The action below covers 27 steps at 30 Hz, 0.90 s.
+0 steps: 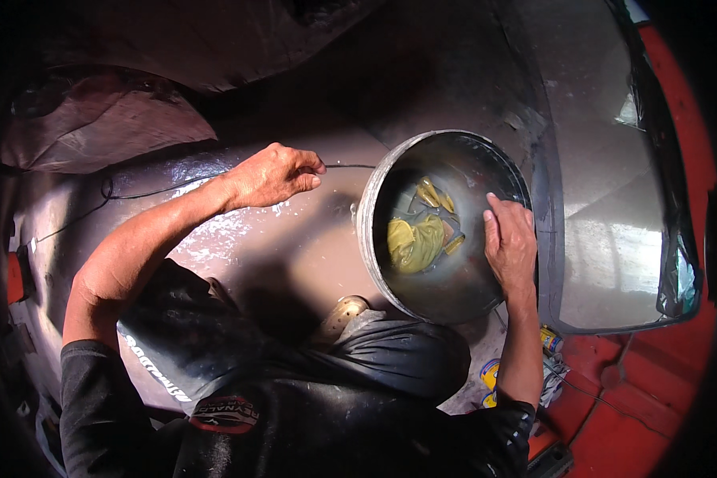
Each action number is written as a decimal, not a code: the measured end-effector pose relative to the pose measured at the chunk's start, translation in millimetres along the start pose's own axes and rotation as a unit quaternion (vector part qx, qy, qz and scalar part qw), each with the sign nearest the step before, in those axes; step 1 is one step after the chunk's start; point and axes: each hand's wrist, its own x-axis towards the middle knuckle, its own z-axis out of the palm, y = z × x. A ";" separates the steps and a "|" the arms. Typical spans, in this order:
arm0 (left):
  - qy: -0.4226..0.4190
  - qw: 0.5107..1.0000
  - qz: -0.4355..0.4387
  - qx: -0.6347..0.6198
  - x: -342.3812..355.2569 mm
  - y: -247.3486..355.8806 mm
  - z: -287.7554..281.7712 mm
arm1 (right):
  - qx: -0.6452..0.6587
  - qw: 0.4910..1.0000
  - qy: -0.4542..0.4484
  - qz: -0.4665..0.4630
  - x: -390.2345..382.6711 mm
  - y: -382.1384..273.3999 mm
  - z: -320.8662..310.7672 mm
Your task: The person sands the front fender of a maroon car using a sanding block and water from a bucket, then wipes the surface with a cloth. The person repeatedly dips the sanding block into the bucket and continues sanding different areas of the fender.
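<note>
Left hand curled near black cable, grip unclear; right hand bent over bucket, grasp unclear. Bucket opened upward beneath right hand, likely so yellow cloth lay within reach.

- Grey panel
- Black plastic along the panel's right edge
- Red surface below the panel
- Yellow can just below the panel's lower left corner
</note>
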 end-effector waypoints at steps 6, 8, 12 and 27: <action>-0.128 0.988 -0.025 0.084 6.3 11.7 -5.8 | -0.062 0.948 -0.308 0.043 45.0 26.2 86.0; -0.132 0.988 -0.041 0.074 5.1 8.9 -6.6 | -0.105 0.907 -0.405 0.049 61.9 41.9 122.8; -0.099 0.992 -0.020 0.071 -1.1 -2.7 -9.3 | -0.099 0.901 -0.421 0.038 72.7 35.9 175.4; -0.042 0.998 0.042 0.001 23.2 -8.6 -7.9 | 0.169 0.859 -0.454 0.165 58.9 44.2 63.8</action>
